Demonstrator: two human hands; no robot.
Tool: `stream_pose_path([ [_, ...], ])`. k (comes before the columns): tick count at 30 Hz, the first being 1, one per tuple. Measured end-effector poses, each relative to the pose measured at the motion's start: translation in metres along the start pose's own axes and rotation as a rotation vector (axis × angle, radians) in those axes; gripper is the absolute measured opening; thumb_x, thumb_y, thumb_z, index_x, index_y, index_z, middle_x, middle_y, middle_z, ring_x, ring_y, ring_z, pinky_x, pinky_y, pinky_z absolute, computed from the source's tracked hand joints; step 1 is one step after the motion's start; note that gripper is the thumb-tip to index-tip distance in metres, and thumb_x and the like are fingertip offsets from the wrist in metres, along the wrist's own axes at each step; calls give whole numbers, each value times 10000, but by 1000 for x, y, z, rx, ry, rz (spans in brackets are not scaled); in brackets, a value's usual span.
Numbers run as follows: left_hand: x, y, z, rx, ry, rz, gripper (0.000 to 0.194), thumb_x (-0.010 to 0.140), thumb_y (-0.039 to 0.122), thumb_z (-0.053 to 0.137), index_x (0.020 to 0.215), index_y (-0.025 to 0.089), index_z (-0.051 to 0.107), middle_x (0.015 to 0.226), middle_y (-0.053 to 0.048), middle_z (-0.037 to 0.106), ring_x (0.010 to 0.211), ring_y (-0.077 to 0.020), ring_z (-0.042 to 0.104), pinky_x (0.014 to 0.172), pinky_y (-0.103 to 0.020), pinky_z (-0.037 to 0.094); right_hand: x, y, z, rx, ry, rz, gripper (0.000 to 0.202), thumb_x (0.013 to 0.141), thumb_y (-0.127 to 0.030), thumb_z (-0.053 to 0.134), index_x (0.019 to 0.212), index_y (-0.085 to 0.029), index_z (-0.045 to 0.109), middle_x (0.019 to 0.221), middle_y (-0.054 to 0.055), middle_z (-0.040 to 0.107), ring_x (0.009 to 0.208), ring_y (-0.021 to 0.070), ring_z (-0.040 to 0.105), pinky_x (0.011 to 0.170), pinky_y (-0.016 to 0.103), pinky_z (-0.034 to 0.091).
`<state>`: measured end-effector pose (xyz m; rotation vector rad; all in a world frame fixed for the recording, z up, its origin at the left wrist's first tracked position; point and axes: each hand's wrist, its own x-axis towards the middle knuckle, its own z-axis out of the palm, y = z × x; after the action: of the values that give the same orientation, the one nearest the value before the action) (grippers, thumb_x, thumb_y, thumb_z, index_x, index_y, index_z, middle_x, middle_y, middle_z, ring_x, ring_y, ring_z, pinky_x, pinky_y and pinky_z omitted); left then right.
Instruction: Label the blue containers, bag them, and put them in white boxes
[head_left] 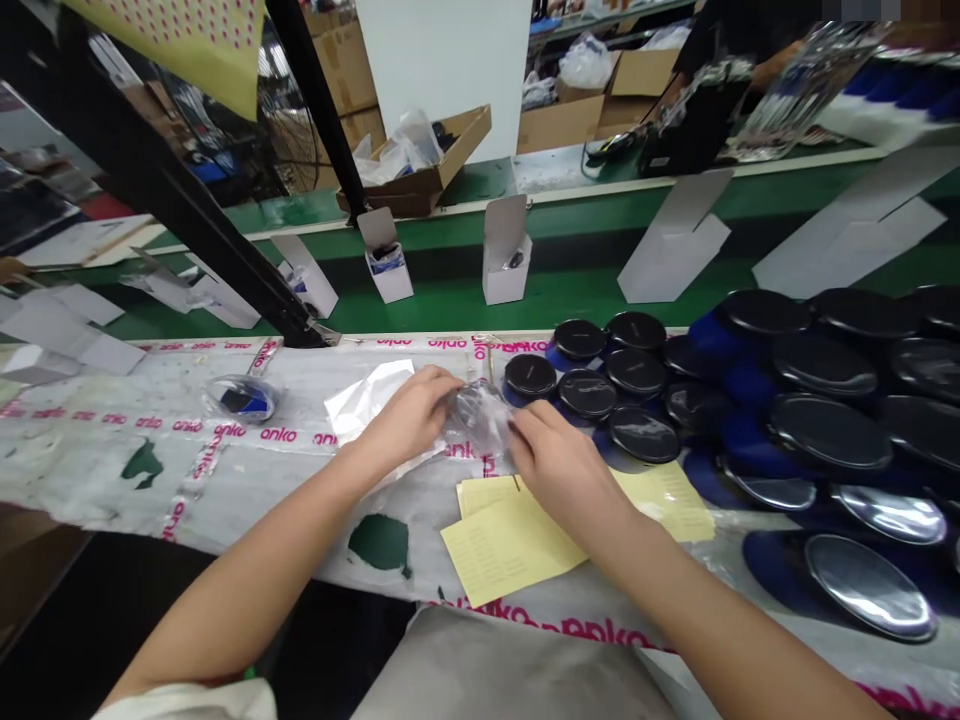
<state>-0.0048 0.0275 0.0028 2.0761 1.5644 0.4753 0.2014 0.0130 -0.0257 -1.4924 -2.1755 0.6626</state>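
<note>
A clear plastic bag [480,418] with something dark inside is held between my two hands above the table. My left hand [421,408] pinches its left side, and my right hand [546,448] grips its right edge. Beneath my left hand lies a white sheet [367,395]. Yellow printed slips [502,560] are spread under my right wrist. Just beyond my right hand stand several dark blue containers with glossy black tops [589,392]. Another bagged blue and black item [247,398] rests on the table to the left.
Open white boxes [506,270] stand along the green conveyor [442,315] behind the table. A black metal post [225,240] slants down at the left. Farther back is a cardboard tray [450,165] of plastic bags. Larger black-topped blue containers [832,435] crowd the right side.
</note>
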Motion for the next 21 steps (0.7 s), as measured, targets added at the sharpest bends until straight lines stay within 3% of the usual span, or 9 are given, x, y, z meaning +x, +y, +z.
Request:
stream_pose_path([
  [2,-9,-1,2,-176,-8,-8,684,781,85,624,1436,223,479,1441,-117,561,1285,-286,559,1067,-422,461,-4,3,3,-13,30,-83,177,922,-166,469,1006,-175,625,1122,143,661,894,268,678,687,345,483],
  [5,-16,1,9,-274,-32,-77,885,759,149,718,1548,226,325,1507,-151,511,1321,-322,538,1109,-470,431,-7,5,10,-40,63,-195,204,883,-112,497,1044,-146,617,1190,172,644,1014,302,670,819,401,544],
  [10,-18,10,6,-541,-25,-145,916,828,332,740,1581,280,220,1234,-105,656,1105,-272,647,992,-432,502,-11,-4,3,43,78,-300,81,934,-223,569,1000,-181,590,1197,167,613,1094,305,645,863,430,566],
  [13,-19,16,-5,-640,-62,-277,772,911,447,632,1574,290,267,963,-39,687,906,-235,675,870,-390,528,-10,-12,-7,130,101,-356,281,923,-214,608,1193,-179,542,1231,159,597,1124,286,642,872,410,573],
  [15,-20,19,-11,-724,-96,-378,730,952,522,542,1583,279,268,804,-9,673,793,-220,675,809,-373,531,-5,-13,-12,150,86,-328,359,935,-195,583,1288,-193,516,1160,124,633,1035,264,673,836,402,582],
  [18,-20,21,-14,-815,-177,-464,825,952,629,474,1616,254,160,708,-9,668,684,-213,671,637,-315,517,6,-13,-16,167,37,-232,340,966,-239,558,1306,-219,550,1042,74,689,890,229,700,761,363,587],
  [21,-18,19,-12,-673,-209,-439,869,902,600,579,1597,241,200,743,-19,698,595,-196,655,490,-258,441,19,-15,-18,38,-17,-159,277,992,-233,510,1243,-221,626,1014,64,718,889,214,713,772,333,574],
])
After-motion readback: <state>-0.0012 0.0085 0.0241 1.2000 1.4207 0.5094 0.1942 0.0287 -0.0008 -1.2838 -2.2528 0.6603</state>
